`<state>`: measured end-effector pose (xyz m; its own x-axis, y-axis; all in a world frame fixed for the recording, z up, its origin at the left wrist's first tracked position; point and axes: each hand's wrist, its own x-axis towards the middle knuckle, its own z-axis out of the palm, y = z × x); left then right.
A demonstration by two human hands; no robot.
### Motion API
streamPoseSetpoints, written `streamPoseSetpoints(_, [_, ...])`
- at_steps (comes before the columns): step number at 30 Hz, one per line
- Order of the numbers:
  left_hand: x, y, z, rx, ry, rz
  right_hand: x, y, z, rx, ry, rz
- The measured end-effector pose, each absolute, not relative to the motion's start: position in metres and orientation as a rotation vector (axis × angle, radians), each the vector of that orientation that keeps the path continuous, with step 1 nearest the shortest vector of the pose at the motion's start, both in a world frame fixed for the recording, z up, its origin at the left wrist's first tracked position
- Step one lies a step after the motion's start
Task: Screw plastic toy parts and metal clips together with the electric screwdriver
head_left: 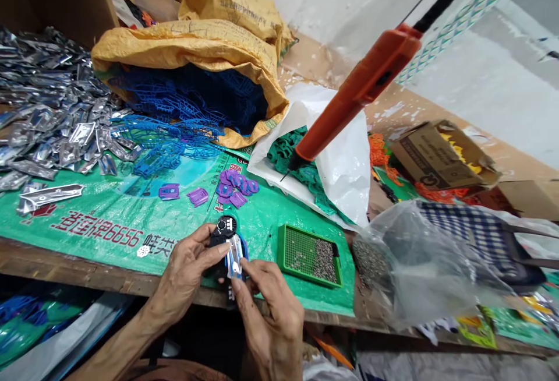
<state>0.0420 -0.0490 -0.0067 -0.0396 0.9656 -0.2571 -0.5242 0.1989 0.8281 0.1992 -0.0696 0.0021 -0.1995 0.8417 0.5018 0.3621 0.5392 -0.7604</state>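
The screwdriver (356, 98) hung beyond the right hand (273, 308), which pinched a silver plate (234, 253); the left hand (188, 265) gripped a black piece (226, 226), thumb on the plate.

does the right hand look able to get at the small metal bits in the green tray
Probably yes: the green tray lies close by, its small metal bits uncovered, nothing visibly between; but the right hand is busy at the silver piece.
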Motion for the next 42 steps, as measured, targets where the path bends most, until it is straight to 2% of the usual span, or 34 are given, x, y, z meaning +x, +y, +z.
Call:
streamPoseSetpoints(16, [0.038, -0.052, -0.014, 0.685, 0.962, 1.313, 0.19, -0.073, -0.005, -0.968, -1.703, 0.484])
streamPoseSetpoints(20, [0.039, -0.051, -0.015, 0.697, 1.004, 1.317, 0.174, -0.077, -0.006, -1.005, -1.628, 0.385])
streamPoseSetpoints(27, [0.04, -0.046, -0.006, 0.651, 1.045, 1.34, 0.173, -0.08, -0.003, -1.148, -1.823, 0.176])
streamPoseSetpoints(29, [0.039, -0.046, -0.006, 0.662, 1.047, 1.314, 0.176, -0.077, 0.002, -1.143, -1.81, 0.277])
streamPoseSetpoints(37, [0.038, -0.042, -0.003, 0.628, 1.093, 1.319, 0.187, -0.064, 0.006, -1.096, -1.406, 1.052])
streamPoseSetpoints(42, [0.038, -0.038, -0.001, 0.708, 1.09, 1.263, 0.19, -0.07, -0.003, -1.084, -1.256, 1.148])
